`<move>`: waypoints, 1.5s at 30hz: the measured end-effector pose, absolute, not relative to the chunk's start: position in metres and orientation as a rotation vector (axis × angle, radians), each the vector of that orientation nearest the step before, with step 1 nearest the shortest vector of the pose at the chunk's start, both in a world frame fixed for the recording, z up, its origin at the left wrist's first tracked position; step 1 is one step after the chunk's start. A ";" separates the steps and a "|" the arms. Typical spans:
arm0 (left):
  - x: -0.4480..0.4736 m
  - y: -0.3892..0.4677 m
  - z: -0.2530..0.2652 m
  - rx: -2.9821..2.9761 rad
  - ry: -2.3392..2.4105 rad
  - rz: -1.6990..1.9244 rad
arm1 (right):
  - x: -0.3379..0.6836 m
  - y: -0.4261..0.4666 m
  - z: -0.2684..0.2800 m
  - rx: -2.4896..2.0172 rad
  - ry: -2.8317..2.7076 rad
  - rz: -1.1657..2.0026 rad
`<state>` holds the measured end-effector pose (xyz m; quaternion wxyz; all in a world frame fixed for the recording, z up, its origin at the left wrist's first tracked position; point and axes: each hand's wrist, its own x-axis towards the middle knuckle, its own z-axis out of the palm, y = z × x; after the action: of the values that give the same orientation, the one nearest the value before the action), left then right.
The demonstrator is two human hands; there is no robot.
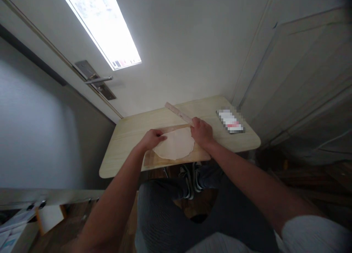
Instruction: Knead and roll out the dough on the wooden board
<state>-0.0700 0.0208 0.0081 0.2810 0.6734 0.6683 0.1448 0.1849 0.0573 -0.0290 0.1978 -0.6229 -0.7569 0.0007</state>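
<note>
A thin, pale sheet of rolled-out dough (176,145) lies on a wooden board (156,161) at the table's front edge. Its outline is a rough oval. At the dough's left edge, my left hand (153,138) is closed, thumb and fingers pinching the rim. My right hand (202,131) wraps round the near end of a wooden rolling pin (178,113), which slants away to the far left above the board's back edge. That hand also sits against the dough's right edge; whether its fingers hold the dough too is hidden.
The board rests on a light wooden table (121,143) with rounded corners. A phone (230,120), its screen blurred out, lies at the right. Behind stands a white door (176,55) with a metal handle (99,79). My knees are below the front edge.
</note>
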 end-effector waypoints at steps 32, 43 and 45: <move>-0.066 -0.092 -0.016 1.693 1.723 1.077 | 0.174 0.026 0.001 -1.069 -2.548 0.276; -0.082 -0.092 -0.015 1.732 1.791 0.963 | 0.123 0.052 -0.002 -1.467 -2.417 0.131; -0.079 -0.093 -0.011 1.789 1.906 0.886 | 0.119 0.050 -0.006 -1.489 -2.400 0.105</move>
<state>-0.0793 -0.0929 -0.0111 0.1892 0.6364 0.6781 0.3153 0.1195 0.0496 -0.0057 0.1572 -0.5203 -0.8386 0.0368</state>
